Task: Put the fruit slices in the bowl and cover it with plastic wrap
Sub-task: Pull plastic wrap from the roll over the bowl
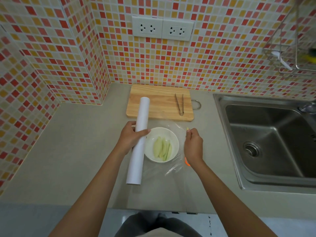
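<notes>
On the grey counter (71, 151), near its front edge, stood the white bowl (161, 144) with the pale green fruit slices (162, 148) already lying inside it, so the first half of the task looked finished and the covering was the step in hand. The left hand (130, 139) was wrapped round the middle of the white plastic wrap roll (139, 141), fingers and thumb curled about the tube, which lay just left of the bowl and ran from near to far; held that way, the roll could act as an anchor while film was drawn off sideways. The right hand (193, 146) was just right of the bowl, its fingertips pinched together on the far corner of the clear sheet of film (172, 168), which stretched from the roll across the bowl; the near edge of the film showed as a glinting crease sagging toward the counter. Pinching only a corner probably kept the thin film from clinging to itself. Whether the sheet touched the bowl's rim could not be told. A small orange object (187, 162) showed by the right wrist, too hidden to name. Farther back lay the wooden cutting board (159, 103), bare of fruit, with metal tongs (179, 104) resting on its right part, seemingly set aside as no longer needed. The steel sink (266, 139) sat well off to the right.
</notes>
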Demonstrator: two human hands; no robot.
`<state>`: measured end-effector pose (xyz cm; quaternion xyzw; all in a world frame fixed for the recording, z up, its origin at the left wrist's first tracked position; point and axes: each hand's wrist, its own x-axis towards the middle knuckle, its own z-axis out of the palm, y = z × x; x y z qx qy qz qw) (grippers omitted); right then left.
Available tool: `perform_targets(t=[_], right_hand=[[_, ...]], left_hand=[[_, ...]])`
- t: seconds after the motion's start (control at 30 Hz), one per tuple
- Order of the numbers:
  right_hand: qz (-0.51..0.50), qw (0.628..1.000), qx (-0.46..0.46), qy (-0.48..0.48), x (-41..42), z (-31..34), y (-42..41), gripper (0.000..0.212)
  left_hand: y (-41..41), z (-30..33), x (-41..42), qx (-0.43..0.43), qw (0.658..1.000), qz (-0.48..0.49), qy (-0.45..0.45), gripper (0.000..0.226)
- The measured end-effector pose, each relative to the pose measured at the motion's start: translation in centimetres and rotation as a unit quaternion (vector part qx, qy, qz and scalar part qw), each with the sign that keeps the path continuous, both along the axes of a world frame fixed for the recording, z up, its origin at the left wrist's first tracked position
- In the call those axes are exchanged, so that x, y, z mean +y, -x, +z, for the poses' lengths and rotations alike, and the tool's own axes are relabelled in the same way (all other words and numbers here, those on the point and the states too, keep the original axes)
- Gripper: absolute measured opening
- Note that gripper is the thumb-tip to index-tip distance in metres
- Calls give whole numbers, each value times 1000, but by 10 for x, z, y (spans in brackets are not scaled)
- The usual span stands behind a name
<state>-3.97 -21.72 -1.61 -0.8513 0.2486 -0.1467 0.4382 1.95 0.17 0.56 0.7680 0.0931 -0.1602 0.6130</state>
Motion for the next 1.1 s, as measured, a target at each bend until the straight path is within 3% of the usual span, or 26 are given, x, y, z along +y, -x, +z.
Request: perform_targets(t=[0.1,0.4,0.57,0.73,0.83,0.97,1.1], right_hand=[[-4,1000,9,7,-4,-2,-1,34],[-8,999,32,13,-2,-13,0,31],[-14,999,30,7,-9,-12,-1,31],[-12,999,40,5,-10,-12,-2,29],[-19,999,43,7,-12,-15,-1,30],[-24,998,55,13,-14,-18,-1,31],[-25,997,71,14,-14,-22,-1,30]], left_hand=[[0,-3,0,15,1000,-16,13,21],[2,-15,4,-44,996,-14,-82,67],[-3,-19,9,-66,993,-19,-100,39],[-2,-25,8,-68,994,-32,-85,37],[-6,-28,12,-49,995,-30,-81,49],[-8,-33,15,-64,995,-51,-58,21],[-3,-39,15,-76,995,-54,-48,33]])
